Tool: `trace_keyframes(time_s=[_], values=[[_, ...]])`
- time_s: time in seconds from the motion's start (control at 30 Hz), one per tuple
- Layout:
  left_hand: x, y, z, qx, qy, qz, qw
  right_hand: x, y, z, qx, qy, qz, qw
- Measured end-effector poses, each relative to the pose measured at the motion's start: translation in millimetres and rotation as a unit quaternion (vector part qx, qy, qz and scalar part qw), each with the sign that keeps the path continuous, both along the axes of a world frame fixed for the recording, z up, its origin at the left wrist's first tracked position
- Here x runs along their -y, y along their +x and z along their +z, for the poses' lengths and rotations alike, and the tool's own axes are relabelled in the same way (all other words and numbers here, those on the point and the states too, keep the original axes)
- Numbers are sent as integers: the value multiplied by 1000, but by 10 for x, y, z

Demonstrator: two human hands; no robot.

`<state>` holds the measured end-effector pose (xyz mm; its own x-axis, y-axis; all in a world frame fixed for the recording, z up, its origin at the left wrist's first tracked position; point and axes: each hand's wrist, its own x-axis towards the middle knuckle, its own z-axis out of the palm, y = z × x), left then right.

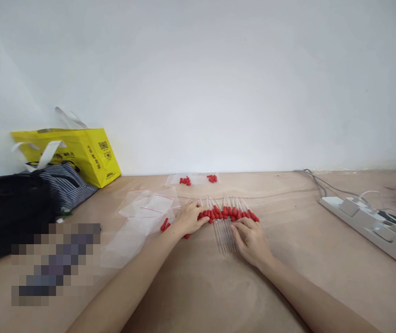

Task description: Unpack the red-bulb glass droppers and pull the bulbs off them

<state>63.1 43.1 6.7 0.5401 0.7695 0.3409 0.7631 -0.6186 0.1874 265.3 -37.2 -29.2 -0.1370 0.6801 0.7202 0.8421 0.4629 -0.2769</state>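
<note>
A row of clear glass droppers with red rubber bulbs (227, 213) lies on the tan table (198, 286) in front of me. My left hand (190, 218) rests at the left end of the row, fingers curled against the red bulbs. My right hand (251, 238) lies flat over the lower glass tubes (223, 233), fingers stretched toward the bulbs. Two loose red bulbs (165, 225) lie just left of my left hand. Clear zip bags with red seal lines (149, 206) are spread further to the left.
More red bulbs (185, 181) lie on a clear bag near the wall. A yellow shopping bag (76, 152), a striped bag (64, 185) and a black bag (7, 212) stand at the left. A white power strip (371, 222) with cables lies at the right.
</note>
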Motion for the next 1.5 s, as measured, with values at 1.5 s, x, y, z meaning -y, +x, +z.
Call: trace_keyframes(time_s=[1.5], values=[[783, -139, -260, 141, 116, -89, 979, 60, -193, -31, 192, 195, 88, 958]])
